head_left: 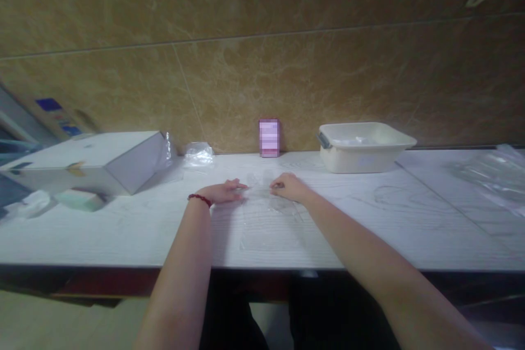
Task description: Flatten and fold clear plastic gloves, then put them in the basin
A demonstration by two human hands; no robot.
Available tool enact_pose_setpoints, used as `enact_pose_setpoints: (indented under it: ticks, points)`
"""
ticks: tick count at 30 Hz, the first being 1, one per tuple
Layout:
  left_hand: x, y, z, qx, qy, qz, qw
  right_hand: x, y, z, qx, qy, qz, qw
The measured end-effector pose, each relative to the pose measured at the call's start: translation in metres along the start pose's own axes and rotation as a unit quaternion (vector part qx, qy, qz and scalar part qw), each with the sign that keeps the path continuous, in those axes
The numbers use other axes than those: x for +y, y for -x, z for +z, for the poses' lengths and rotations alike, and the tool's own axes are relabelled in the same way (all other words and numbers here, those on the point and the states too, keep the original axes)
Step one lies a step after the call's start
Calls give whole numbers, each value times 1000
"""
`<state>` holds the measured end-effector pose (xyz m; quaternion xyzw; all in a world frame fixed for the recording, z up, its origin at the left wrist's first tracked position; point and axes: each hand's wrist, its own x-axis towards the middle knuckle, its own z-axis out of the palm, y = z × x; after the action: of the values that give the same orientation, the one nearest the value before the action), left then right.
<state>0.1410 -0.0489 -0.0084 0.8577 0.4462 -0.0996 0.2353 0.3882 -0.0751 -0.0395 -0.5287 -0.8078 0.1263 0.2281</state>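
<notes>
A clear plastic bag lies flat on the white wood-grain table in front of me, its outline faint against the surface. My left hand, with a dark red bracelet at the wrist, is at the bag's upper left edge. Its fingers are stretched out and somewhat apart, fingertips at the plastic. Across from it, my right hand has its fingers curled and pinched together at the bag's upper right part. The plastic between those fingertips is too faint to see in detail.
A cream plastic basin with grey handles stands back right. A phone leans on the tiled wall. At left are a white box, crinkled clear plastic and a pale green-and-white block. More clear plastic bags lie far right.
</notes>
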Motion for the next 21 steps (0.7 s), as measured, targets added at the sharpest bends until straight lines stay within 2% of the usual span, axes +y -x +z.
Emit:
enact_pose_setpoints:
  ticks: [5,11,13,18,21]
  points:
    - [-4,-4,4,10,7,2,1000,6,-4,-4,49,-12,25,998]
    - [-8,-10,10,20,-19,0,1000,-3,-5,-13,48,1,27,998]
    - [-4,-11,13,44,-45,-6,998,-8,-2,-15,42,13,14,999]
    - [21,-10,21,165,-139,-13,976,-16,18,-13,8,56,-54,997]
    - [33,-6,24,164,-146,40,975,-21,39,-13,-10,73,-90,993]
